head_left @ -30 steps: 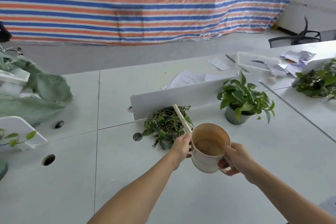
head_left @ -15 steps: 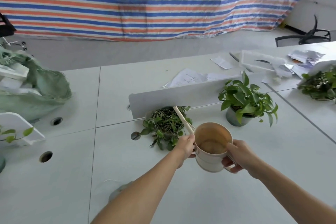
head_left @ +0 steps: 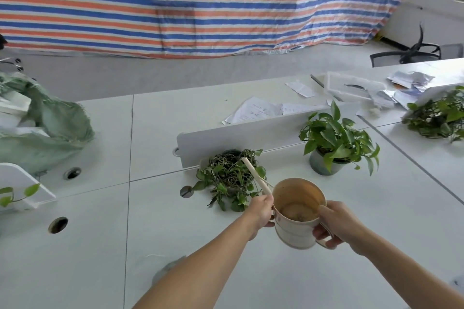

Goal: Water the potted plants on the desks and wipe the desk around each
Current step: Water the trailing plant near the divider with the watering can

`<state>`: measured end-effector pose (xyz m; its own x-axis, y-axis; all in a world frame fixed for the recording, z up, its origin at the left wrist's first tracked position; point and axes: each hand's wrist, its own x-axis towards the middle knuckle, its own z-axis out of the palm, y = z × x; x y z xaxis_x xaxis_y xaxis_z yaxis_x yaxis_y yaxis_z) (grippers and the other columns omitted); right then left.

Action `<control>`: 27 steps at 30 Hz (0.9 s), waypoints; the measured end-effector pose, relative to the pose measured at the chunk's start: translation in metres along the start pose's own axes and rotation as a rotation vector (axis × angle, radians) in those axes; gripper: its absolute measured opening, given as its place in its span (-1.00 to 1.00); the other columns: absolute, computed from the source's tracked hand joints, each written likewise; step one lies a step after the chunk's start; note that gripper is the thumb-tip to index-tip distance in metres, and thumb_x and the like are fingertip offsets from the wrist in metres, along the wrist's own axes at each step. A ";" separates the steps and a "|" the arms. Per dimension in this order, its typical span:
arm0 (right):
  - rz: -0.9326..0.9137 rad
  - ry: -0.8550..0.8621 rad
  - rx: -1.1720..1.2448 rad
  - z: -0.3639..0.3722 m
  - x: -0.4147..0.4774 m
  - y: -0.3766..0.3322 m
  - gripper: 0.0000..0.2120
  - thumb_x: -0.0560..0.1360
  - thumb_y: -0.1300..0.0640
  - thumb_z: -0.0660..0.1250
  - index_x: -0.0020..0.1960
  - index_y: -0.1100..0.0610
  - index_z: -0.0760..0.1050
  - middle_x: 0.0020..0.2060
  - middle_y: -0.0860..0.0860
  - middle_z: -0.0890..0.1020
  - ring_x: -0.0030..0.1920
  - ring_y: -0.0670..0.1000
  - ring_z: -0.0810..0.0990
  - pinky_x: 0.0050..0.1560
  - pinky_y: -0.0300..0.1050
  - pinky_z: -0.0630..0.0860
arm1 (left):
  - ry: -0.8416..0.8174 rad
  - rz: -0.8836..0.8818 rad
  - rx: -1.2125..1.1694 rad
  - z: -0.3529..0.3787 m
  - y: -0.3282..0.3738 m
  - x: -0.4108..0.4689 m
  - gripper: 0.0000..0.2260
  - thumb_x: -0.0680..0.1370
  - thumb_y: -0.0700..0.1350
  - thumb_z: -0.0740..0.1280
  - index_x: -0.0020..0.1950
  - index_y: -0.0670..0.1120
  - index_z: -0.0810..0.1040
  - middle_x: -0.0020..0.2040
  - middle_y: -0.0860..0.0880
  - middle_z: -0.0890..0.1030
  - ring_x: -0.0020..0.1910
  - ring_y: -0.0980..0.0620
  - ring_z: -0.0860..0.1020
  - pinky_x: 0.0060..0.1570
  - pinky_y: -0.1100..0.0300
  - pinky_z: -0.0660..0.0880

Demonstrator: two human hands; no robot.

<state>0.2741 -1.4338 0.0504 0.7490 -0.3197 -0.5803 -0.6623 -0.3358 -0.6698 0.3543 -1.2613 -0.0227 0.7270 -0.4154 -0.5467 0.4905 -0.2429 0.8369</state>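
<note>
I hold a beige watering can (head_left: 297, 231) above the white desk (head_left: 301, 271). My right hand (head_left: 335, 223) grips its handle and rim. My left hand (head_left: 259, 211) holds the base of its long thin spout (head_left: 254, 178), which points up and away over a sprawling, partly dried potted plant (head_left: 229, 178). A little water shows in the can's bottom. A leafy green plant in a grey pot (head_left: 331, 143) stands to the right. Another plant (head_left: 438, 118) sits at the far right.
A low white divider (head_left: 238, 138) runs behind the two plants. Papers (head_left: 258, 110) and a white tray (head_left: 351, 85) lie beyond it. A green sack (head_left: 42, 128) sits at the left, near round cable holes (head_left: 58, 224). A grey cloth (head_left: 165, 269) peeks out beside my left arm.
The view has shifted slightly, and the can has tipped a little more toward the sprawling plant; both hands keep their hold.
</note>
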 end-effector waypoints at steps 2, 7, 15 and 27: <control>0.002 0.011 0.017 -0.001 -0.001 -0.001 -0.85 0.53 0.30 0.07 -0.07 0.21 0.41 -0.40 0.21 0.51 -0.36 0.15 0.43 -0.38 -0.10 0.27 | -0.002 -0.007 -0.002 0.001 0.004 0.002 -0.65 0.68 -0.04 0.02 0.23 -0.19 0.49 -0.05 -0.08 0.48 -0.16 0.01 0.48 -0.09 0.13 0.55; 0.003 0.022 0.041 -0.002 0.000 -0.005 -0.88 0.53 0.31 0.07 -0.06 0.19 0.37 -0.38 0.22 0.49 -0.32 0.16 0.41 -0.37 -0.10 0.27 | -0.011 -0.005 -0.002 0.002 0.012 0.005 -0.67 0.68 -0.04 0.01 0.20 -0.18 0.49 -0.12 -0.06 0.46 -0.22 0.03 0.46 -0.13 0.15 0.54; -0.025 0.033 0.020 -0.001 0.004 -0.020 -0.89 0.54 0.30 0.08 -0.08 0.21 0.38 -0.38 0.22 0.51 -0.36 0.14 0.44 -0.36 -0.07 0.32 | 0.020 0.006 0.005 -0.006 0.025 0.007 -0.66 0.68 -0.06 0.03 0.21 -0.22 0.50 -0.06 -0.14 0.49 -0.23 0.00 0.47 -0.17 0.15 0.54; -0.051 -0.008 -0.030 0.007 -0.008 -0.026 -0.81 0.56 0.28 0.08 -0.04 0.30 0.46 -0.39 0.22 0.57 -0.36 0.14 0.52 -0.33 -0.02 0.40 | 0.067 0.062 0.018 -0.020 0.022 -0.015 -0.68 0.68 -0.06 0.03 0.17 -0.20 0.51 -0.13 -0.10 0.47 -0.18 -0.03 0.47 -0.02 0.05 0.57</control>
<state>0.2851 -1.4164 0.0691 0.7819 -0.2945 -0.5494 -0.6234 -0.3782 -0.6844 0.3634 -1.2431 0.0033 0.7863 -0.3710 -0.4940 0.4356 -0.2342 0.8692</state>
